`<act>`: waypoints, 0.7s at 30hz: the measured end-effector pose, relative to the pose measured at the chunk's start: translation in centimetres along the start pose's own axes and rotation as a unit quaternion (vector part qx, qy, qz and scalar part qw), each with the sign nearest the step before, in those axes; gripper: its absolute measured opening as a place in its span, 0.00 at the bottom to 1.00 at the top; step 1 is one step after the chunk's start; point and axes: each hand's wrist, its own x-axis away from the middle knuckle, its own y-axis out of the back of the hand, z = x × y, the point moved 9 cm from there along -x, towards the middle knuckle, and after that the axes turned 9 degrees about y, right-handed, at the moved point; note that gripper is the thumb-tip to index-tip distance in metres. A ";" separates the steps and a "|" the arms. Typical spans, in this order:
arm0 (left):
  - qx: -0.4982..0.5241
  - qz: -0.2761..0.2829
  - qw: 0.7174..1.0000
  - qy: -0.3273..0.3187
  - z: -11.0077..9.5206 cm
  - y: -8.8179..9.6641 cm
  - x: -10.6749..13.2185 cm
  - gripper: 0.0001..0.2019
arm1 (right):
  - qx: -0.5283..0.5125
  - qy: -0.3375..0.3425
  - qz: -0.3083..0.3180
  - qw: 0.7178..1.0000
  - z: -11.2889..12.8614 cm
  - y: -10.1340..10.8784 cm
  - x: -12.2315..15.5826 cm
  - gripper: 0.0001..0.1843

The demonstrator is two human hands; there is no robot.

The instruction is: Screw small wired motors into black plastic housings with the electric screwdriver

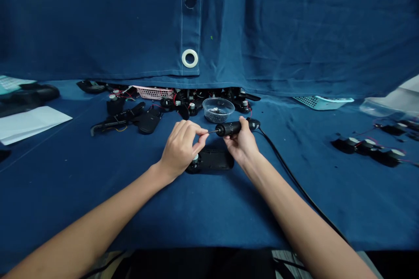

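My right hand (238, 141) grips a black electric screwdriver (233, 128) above the blue cloth, and its thin shaft (212, 131) points left. My left hand (181, 149) is pinched around the shaft's tip, and the fingertips hide whatever is there. Just below both hands lies a flat black plastic part (211, 161), with a small metal-topped piece (195, 159) at its left end. A black cable (294, 181) trails from the screwdriver's rear toward the lower right. A clear round bowl of small dark screws (218, 110) stands just beyond my hands.
Black parts with red wires (124, 117) lie in a cluster at the back, beside a pink plastic basket (154, 93). A pale blue basket (322, 102) is at the back right. Several black units (368, 148) sit at the right. White paper (31, 124) lies at the left, below a hanging blue cloth (190, 22).
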 end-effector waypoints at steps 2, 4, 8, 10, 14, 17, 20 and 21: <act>-0.002 -0.004 1.000 0.002 0.0 0.1 0.0 0.04 | -0.011 -0.009 -0.001 1.000 -0.1 -0.1 0.2 0.13; -0.002 0.005 1.000 0.002 0.0 0.0 0.0 0.05 | -0.016 -0.012 -0.002 1.000 -0.2 -0.2 0.2 0.13; -0.001 0.036 0.999 0.001 0.0 -0.4 0.2 0.10 | -0.020 -0.009 0.003 1.000 -0.1 -0.3 0.1 0.12; -0.001 0.037 0.999 0.005 0.1 -0.3 0.2 0.12 | -0.023 -0.006 0.010 1.000 0.0 -0.4 0.1 0.12; 0.010 0.017 1.000 0.012 0.2 0.0 0.2 0.13 | -0.023 -0.003 0.012 1.000 0.1 -0.4 0.1 0.11; 0.020 0.008 1.000 0.013 0.1 0.3 0.2 0.11 | -0.022 -0.015 0.003 1.000 -0.1 -0.3 0.4 0.10; 0.018 0.008 1.000 0.008 0.0 0.4 0.1 0.09 | -0.021 -0.022 -0.001 1.000 -0.4 -0.2 0.4 0.11; 0.015 0.008 1.000 0.006 -0.1 0.4 0.1 0.08 | -0.024 -0.020 0.001 1.000 -0.3 -0.2 0.4 0.11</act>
